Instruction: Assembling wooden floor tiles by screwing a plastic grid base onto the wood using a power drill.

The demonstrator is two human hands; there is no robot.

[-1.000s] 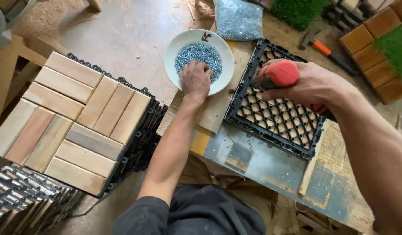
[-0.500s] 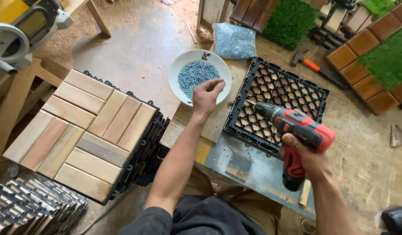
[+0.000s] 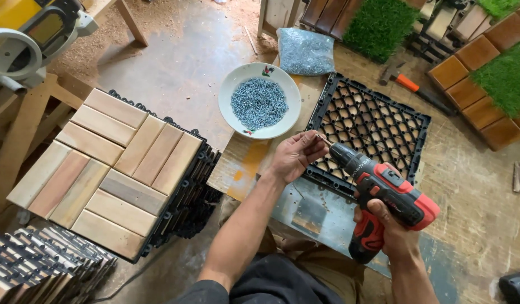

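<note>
Looking down from the head camera: the left hand (image 3: 295,155) is raised over the near edge of the workbench (image 3: 305,211), fingers curled together, with thumb and fingertips pinching a single small screw (image 3: 318,136). The screw sits at the tip of the cordless drill (image 3: 381,197), touching or just short of the bit; which one cannot be told at this size.

The right hand (image 3: 392,233) is wrapped firmly around the drill's red-and-black pistol grip. The drill body points up and to the left, toward the left hand, with its chuck over the near edge of the black plastic grid tile (image 3: 368,132). The grid tile lies flat on the workbench, lattice side up.

Just left of the grid tile, a white bowl (image 3: 231,95) rests on the bench and holds a heap of silver screws. Beyond the bowl lies a clear bag of screws (image 3: 306,52).

On the left side, a stack of wood-slat deck tiles (image 3: 110,169) stands with slats facing up; its black plastic bases show at the edges. A second stack of tiles (image 3: 34,264) lies at the lower left. A yellow-and-grey mitre saw (image 3: 29,34) sits at the upper left on a timber stand.

At the upper right, a hammer with an orange handle (image 3: 409,84) lies on the floor near patches of green artificial turf (image 3: 381,25) and further brown tiles (image 3: 474,73).
</note>
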